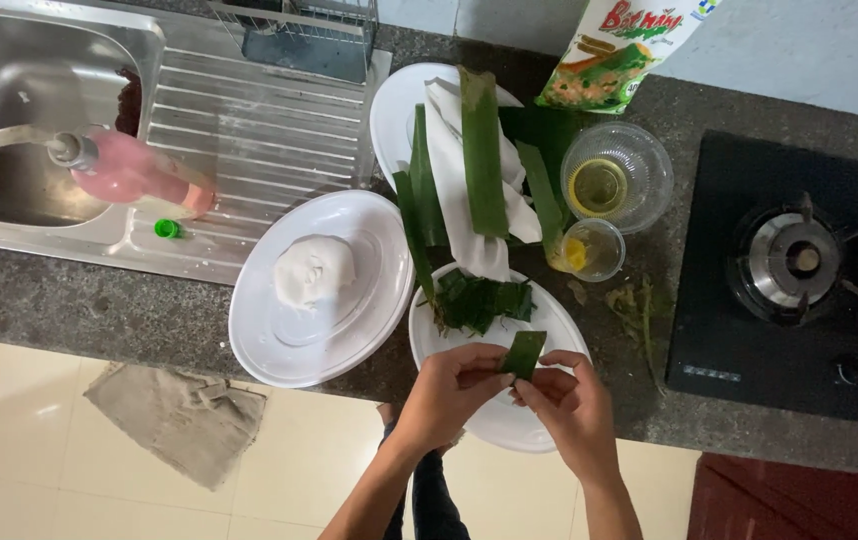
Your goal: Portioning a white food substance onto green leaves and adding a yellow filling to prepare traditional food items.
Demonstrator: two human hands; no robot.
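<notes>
Both my hands pinch one small green leaf piece (525,353) over a white plate (509,425) at the counter's front edge. My left hand (449,392) grips its lower left side, my right hand (571,400) its right side. A pile of folded green leaf pieces (481,299) lies on the far part of that plate. Long green leaf strips (480,150) and a white cloth (449,160) rest on another white plate (389,110) behind it.
A larger white plate (289,350) at the left holds a lump of white dough (313,270). A clear bowl of oil (617,176), a small glass cup (590,249) and a printed bag (619,50) stand at the right. A gas stove (794,265), a steel sink (39,120) and a pink bottle (134,172) flank them.
</notes>
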